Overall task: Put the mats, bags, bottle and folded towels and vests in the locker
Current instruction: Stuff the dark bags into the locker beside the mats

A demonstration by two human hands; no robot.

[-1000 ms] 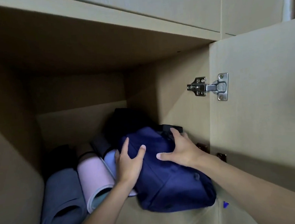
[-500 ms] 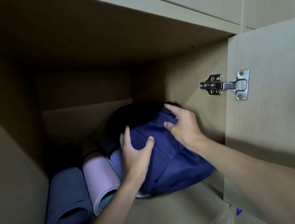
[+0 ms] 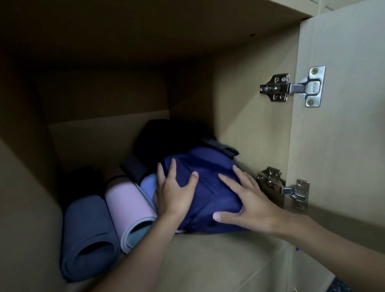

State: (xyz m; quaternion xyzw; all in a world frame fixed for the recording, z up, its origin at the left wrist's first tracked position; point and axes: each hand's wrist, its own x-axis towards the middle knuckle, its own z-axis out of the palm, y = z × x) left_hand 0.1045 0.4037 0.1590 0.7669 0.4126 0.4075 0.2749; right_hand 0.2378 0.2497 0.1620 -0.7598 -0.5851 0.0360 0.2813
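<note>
Hands: left [image 3: 175, 200], right [image 3: 251, 203], flat on navy bag [image 3: 207, 186].

Free room lies over the bare front of the beige wooden locker floor [image 3: 207, 260] and high above everything, while the rolled dark blue foam mat [image 3: 85, 235], rolled pink foam mat [image 3: 128, 208], navy fabric bag [image 3: 204, 186], black bag [image 3: 161, 136] behind it and lower steel hinge [image 3: 282, 187] block the rest.
</note>
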